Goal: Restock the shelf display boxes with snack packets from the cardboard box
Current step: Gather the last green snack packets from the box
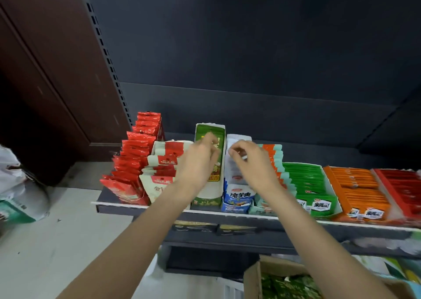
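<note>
A tall green display box (208, 198) stands on the shelf (159, 208), its inside looking white and bare near the front. My left hand (200, 159) reaches into it, fingertips at the green printed flap near the back. Right beside it sits a blue and white display box (238, 198) holding white packets. My right hand (250, 161) hovers over that box and pinches the top of a white packet (234, 168). At the bottom right, the cardboard box (252, 278) holds several green snack packets (287, 285).
Left of the green box stand rows of red packets (134, 159) and red-and-white packets (164, 164). To the right lie boxes of orange-teal (275, 161), green (307, 180), orange (357, 189) and red packets (401, 184). A white bag (13, 184) sits on the floor at left.
</note>
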`<state>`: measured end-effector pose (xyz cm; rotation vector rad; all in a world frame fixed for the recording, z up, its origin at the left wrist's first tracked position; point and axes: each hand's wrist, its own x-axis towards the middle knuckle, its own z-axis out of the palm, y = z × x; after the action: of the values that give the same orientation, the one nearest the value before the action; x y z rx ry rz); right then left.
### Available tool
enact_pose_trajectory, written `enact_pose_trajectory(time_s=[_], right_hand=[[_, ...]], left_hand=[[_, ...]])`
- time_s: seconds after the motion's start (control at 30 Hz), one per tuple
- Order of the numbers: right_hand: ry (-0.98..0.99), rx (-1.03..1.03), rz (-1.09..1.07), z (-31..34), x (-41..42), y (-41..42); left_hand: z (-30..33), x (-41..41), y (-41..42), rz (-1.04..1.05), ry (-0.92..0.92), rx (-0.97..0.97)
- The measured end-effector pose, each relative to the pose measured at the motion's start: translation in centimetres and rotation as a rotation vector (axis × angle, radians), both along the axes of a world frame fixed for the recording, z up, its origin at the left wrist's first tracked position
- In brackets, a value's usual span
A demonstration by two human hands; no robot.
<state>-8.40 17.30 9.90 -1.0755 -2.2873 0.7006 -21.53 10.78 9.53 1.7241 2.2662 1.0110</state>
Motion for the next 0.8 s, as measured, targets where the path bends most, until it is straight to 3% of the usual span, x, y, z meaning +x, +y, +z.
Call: enact_pose_trajectory(time_s=[0.13, 0.3, 0.37, 0.53, 0.63, 0.8], right_hand=[[0.001, -0.039, -0.003, -1.4, 6.9, -4.5], [-0.081, -0.138, 0.062, -3.9, 16.3, -9.7], [-0.152, -0.177, 0.079, -5.5, 19.6, -11.1], [-0.380, -0.310, 0.055, -12.0, 25.8, -13.1], [-0.524, -0.420, 0.031, -15.7, 27.9, -13.8], [-0.592, -0.648, 0.025, -19.7, 29.1, -15.2]], left_hand=[[-1.9, 7.1, -4.3, -0.045, -0.106, -0.054], [-4.5, 16.4, -10.1, 0.002, -0.107, 0.073], [-6.2, 19.7, -11.8, 0.008, -0.154, 0.031], [-12.1, 26.5, -14.4, -0.038, -0.250, -0.292], [-15.7, 28.9, -14.5, -0.015, -0.332, -0.578], [-20.4, 30.1, -15.2, 0.020, -0.338, -0.984]])
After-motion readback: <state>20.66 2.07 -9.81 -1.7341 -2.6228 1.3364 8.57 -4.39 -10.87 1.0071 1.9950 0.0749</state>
